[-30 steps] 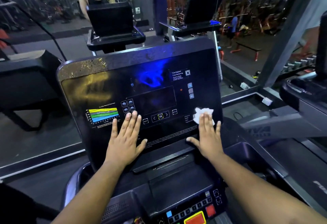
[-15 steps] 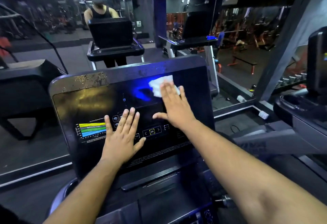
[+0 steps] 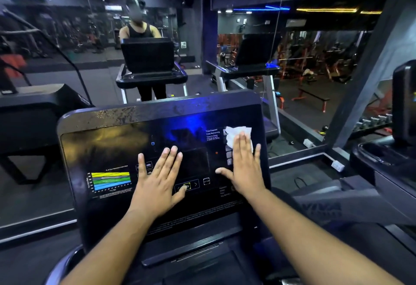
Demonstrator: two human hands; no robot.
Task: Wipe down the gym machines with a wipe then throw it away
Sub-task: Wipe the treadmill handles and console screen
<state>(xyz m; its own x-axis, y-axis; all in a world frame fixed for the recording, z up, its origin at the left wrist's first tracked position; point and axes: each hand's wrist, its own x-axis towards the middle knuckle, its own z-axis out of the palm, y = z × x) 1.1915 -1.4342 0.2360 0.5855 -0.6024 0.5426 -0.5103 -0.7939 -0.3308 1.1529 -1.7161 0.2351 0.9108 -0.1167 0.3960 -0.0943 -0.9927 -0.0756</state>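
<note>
on the left of the console panel [image 3: 108, 127] we note a coloured chart [image 3: 110, 181] in yellow, green and blue bands, with speckled residue along the panel's top edge above it. just right of the chart, our left hand [image 3: 157, 183] rests flat on the panel, fingers straight and slightly spread, holding nothing, thumb lying near the ok button [image 3: 187, 186]. further right, our right hand [image 3: 244, 167] presses flat on the white wipe [image 3: 234, 132], fingers straight and close together, thumb splayed to the left. the wipe lies crumpled against the panel's upper right area, touching it, beside the white printed text [image 3: 212, 134]. the mirror [image 3: 247, 36] beyond reflects a person [image 3: 138, 27] at the machine
</note>
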